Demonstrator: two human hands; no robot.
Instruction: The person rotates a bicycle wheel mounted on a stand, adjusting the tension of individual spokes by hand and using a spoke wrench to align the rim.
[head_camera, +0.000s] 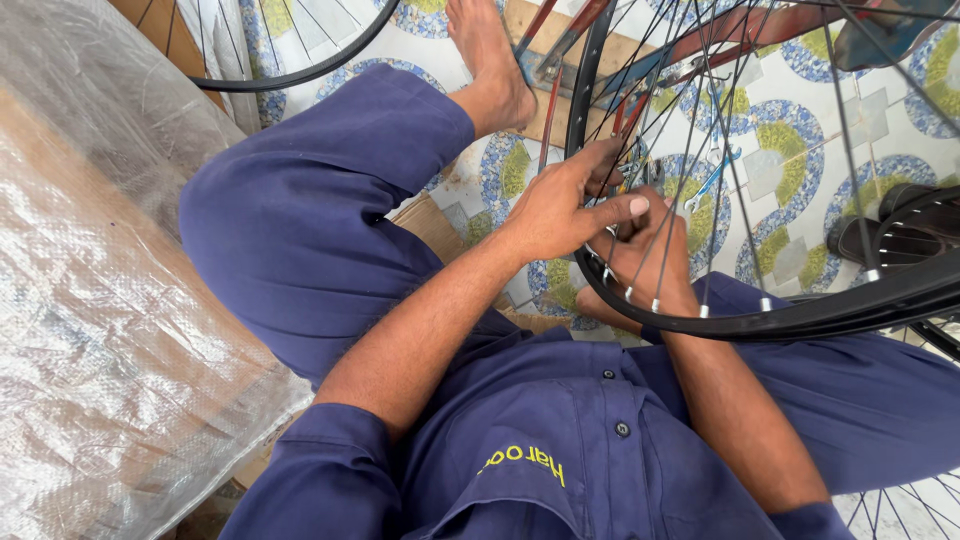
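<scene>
Black bicycle wheel rim (800, 318) lies across the lap. Right hand (650, 255) beneath the spokes (690, 170), fingers curled; what they grip, cannot tell. Left hand (565, 205) pinches a spoke just above. Beyond: bare foot (490, 60), patterned floor tiles (790, 150).

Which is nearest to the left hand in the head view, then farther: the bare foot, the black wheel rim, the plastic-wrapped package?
From the left hand:
1. Black wheel rim, just right, by the fingers.
2. Bare foot, above.
3. Plastic-wrapped package, far left.
</scene>
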